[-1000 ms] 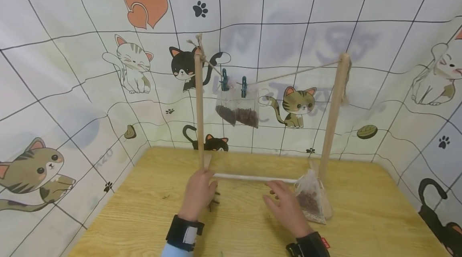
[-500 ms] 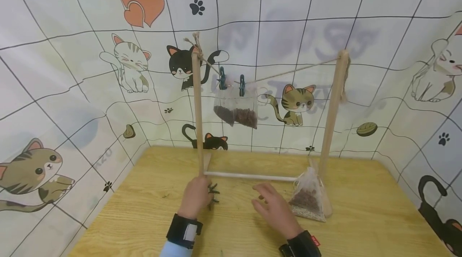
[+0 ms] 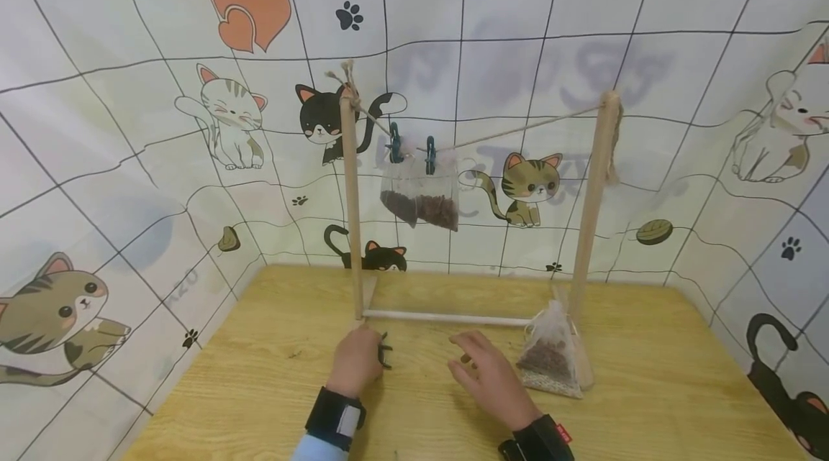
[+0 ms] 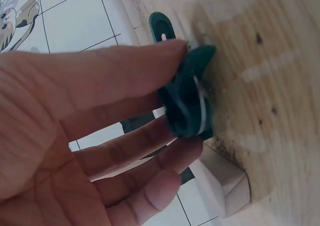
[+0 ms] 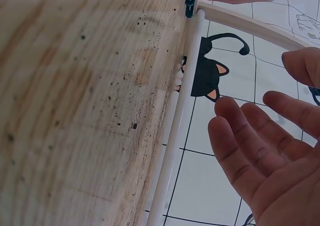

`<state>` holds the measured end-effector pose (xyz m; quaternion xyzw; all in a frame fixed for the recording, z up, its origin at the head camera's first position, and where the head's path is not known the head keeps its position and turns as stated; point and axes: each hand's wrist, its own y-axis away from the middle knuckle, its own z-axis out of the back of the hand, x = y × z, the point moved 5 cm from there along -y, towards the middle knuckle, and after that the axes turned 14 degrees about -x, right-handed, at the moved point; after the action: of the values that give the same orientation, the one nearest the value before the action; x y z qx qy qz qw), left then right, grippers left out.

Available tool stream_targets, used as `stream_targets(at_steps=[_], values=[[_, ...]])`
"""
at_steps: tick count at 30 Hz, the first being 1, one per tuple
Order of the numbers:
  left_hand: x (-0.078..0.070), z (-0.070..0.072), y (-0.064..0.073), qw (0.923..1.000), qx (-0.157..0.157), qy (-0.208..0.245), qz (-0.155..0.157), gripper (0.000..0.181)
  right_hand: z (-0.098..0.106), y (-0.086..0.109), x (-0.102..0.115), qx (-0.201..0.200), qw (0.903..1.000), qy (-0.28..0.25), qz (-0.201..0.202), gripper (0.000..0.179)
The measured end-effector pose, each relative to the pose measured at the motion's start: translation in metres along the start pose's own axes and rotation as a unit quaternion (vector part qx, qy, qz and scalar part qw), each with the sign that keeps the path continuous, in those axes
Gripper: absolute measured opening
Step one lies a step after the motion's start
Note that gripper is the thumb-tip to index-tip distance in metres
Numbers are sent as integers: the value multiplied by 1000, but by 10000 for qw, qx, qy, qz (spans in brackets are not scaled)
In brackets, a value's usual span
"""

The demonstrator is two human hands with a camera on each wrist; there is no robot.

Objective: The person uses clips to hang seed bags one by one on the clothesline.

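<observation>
My left hand (image 3: 358,359) is low over the table at the left, its thumb and fingers pinching a dark green clothespin (image 4: 187,100) just above the wood. A second green piece (image 4: 161,24) shows past the thumb in the left wrist view. To the right, my right hand (image 3: 487,378) hovers with fingers spread and loosely bent, holding nothing. Near it on the table leans a sheer drawstring bag (image 3: 550,357) with brown and pale contents. On the sagging twine (image 3: 531,129), green clothespins (image 3: 430,155) hold two clear bags (image 3: 437,206) of dark dried bits.
A wooden frame stands at the back, with a left post (image 3: 352,216), a right post (image 3: 592,195) and a white crossbar (image 3: 453,318) low between them. Dark crumbs (image 5: 134,126) dot the wooden table (image 3: 227,382). A cat-print sheet (image 3: 505,1) encloses the back and sides.
My left hand has come back toward me from the left post's foot and now pinches a clothespin. The right hand has shifted left, away from the drawstring bag.
</observation>
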<state>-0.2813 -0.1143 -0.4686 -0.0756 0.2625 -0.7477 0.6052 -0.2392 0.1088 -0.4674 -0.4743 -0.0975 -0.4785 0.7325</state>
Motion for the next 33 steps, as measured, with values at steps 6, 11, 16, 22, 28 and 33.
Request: stream_targets(at_steps=[6, 11, 16, 22, 28, 33], values=[[-2, 0, 0, 10000, -67, 3, -17, 26, -1, 2, 0, 173, 9998, -4, -31, 37], [-1, 2, -1, 9994, 114, 306, 94, 31, -1, 2, -1, 226, 9997, 39, -35, 36], [-1, 4, 1, 9960, 530, 688, 203, 36, 1, 1, -2, 165, 9998, -34, -86, 36], [-7, 9, 1, 9848, 1173, 1250, 277, 36, 9, -3, -8, 17, 9963, -478, -710, 35], [-15, 19, -7, 9758, 1065, 1905, 147, 21, 22, -9, -16, -239, 9932, -636, -945, 33], [-33, 34, -17, 9709, 385, 2362, 48, 13, 32, -13, -19, -499, 9907, -781, -994, 31]])
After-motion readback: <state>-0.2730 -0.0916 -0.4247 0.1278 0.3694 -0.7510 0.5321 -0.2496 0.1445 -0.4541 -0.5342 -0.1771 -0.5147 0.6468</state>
